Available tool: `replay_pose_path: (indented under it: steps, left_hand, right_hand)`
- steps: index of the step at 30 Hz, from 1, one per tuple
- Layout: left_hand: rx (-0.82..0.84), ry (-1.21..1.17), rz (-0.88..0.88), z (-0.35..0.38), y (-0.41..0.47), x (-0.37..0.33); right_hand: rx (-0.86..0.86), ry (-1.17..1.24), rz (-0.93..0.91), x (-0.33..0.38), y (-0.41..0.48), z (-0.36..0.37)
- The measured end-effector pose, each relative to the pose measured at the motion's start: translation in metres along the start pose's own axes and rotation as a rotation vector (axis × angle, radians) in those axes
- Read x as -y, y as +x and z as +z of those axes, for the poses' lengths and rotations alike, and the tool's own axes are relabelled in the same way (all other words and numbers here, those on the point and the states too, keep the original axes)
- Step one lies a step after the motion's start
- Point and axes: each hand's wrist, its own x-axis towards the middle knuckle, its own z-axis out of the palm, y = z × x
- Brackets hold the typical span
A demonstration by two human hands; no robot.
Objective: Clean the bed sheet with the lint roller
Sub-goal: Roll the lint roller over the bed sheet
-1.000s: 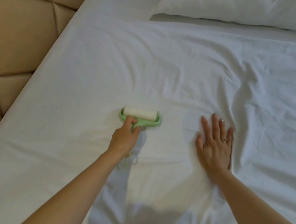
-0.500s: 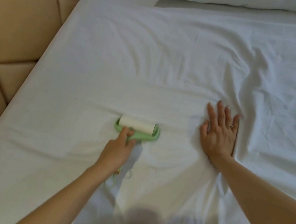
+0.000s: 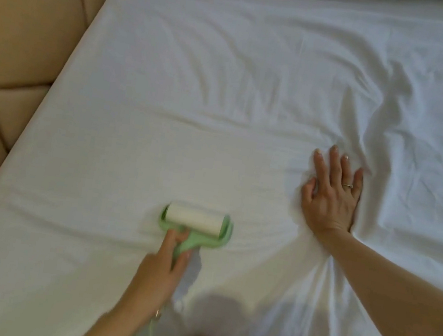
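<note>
Gripped the lint roller (image 3: 195, 226) by its green handle with the left hand (image 3: 158, 275), fingers curled round it; rested its white roll on the bed sheet (image 3: 194, 108), lower middle of view; pressed the right hand (image 3: 331, 199) flat on the sheet, apart to the roller's right, fingers straight and nearly together; bordered at left by a tan padded headboard (image 3: 21, 28).
</note>
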Motion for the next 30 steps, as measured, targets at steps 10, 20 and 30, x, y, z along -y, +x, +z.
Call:
replay_pose_path:
  steps: [10,20,30]
  left_hand:
    - [0.052,-0.022,-0.019,-0.002,-0.002,0.008]
    - [-0.096,-0.066,0.119,-0.043,0.155,-0.13]
    - [0.057,-0.003,0.035,-0.004,-0.02,0.011]
  right_hand:
    - [-0.032,0.016,-0.003,0.002,-0.001,-0.001]
    - [-0.047,0.043,-0.013,0.001,0.001,0.003]
    - [-0.043,0.041,-0.007,0.0,0.001,0.003]
